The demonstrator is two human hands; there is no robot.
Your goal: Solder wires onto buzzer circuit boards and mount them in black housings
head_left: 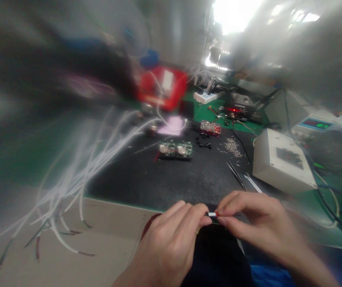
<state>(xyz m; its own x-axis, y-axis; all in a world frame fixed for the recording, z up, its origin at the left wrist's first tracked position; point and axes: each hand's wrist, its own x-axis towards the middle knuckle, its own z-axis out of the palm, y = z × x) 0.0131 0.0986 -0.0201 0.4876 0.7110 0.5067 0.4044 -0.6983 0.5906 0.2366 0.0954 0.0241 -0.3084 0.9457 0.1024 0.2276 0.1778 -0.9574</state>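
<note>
Near the table's front edge, my left hand (175, 235) pinches the dark end of a small, narrow black, white and red piece (212, 214). My right hand (254, 221) grips the red end between thumb and fingertips. Only the short white middle shows plainly; the fingers hide the rest, and its exact kind cannot be made out. A thin dark shaft or lead pokes out behind the right fingertips. Just beyond the right hand lie tweezers (236, 174) and a wrench (252, 183). Farther back on the black mat (132, 175) sits a green circuit board assembly (176, 150).
A bundle of white cables (99, 159) with stripped ends hangs over the left edge. Loose small metal pins (233, 146) lie beside a filled tray (210, 128). A white box (283, 161) stands at right, a red bin (162, 85) and power strip (208, 96) behind.
</note>
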